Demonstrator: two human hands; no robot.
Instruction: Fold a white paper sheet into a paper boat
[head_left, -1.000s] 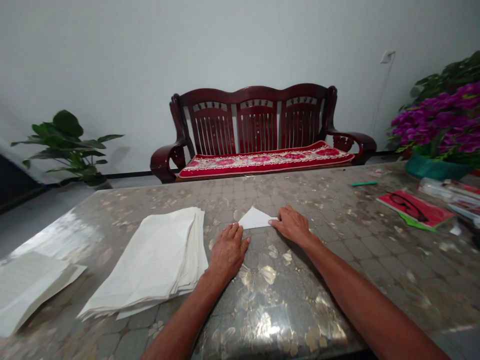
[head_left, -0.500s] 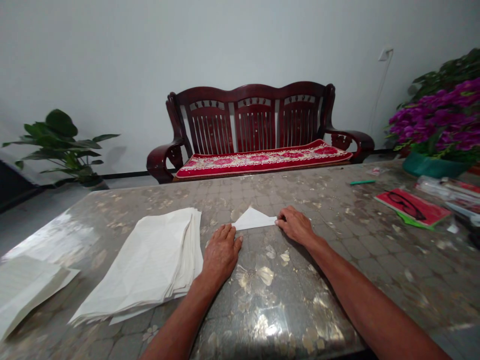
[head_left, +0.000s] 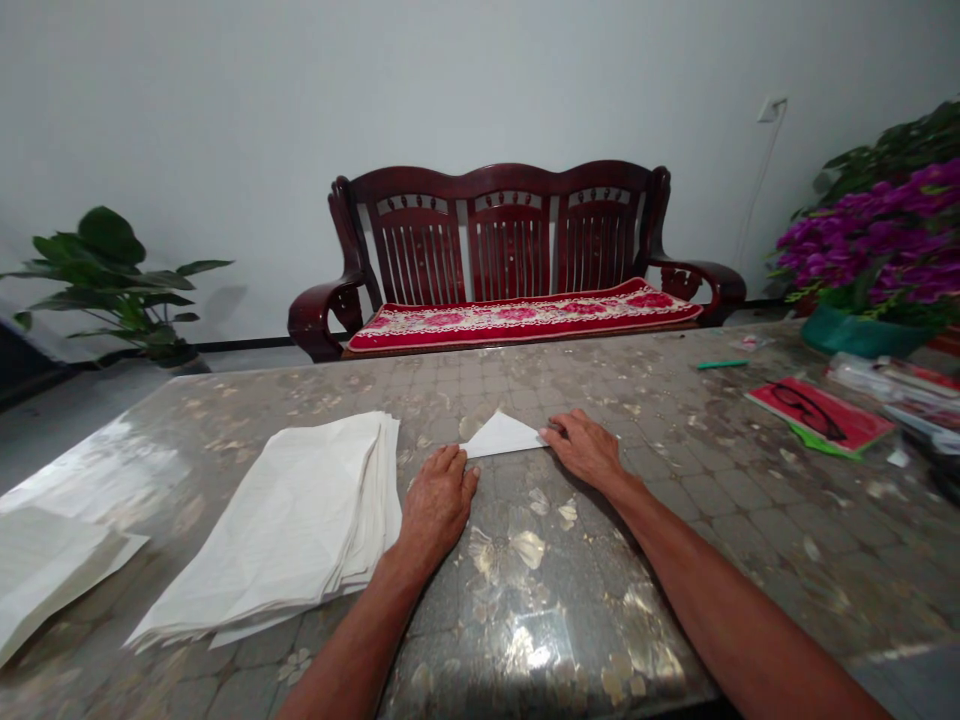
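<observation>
While the left hand [head_left: 437, 500] is lying flat with fingertips at one tip of the folded white paper [head_left: 502, 436], the right hand [head_left: 583, 447] is curling its fingers at the other; whether it is pinching, I cannot tell. The paper is lying between them on the desk [head_left: 495, 640], already showing a peak above a strip; nothing is showing what remains. No readable writing or brand is appearing on the sheet stack [head_left: 277, 530].

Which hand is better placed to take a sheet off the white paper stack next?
Probably the left hand: it is at the left end of the folded paper, close to the stack. The right hand is at the other end, farther off, with the left arm in between.
</observation>
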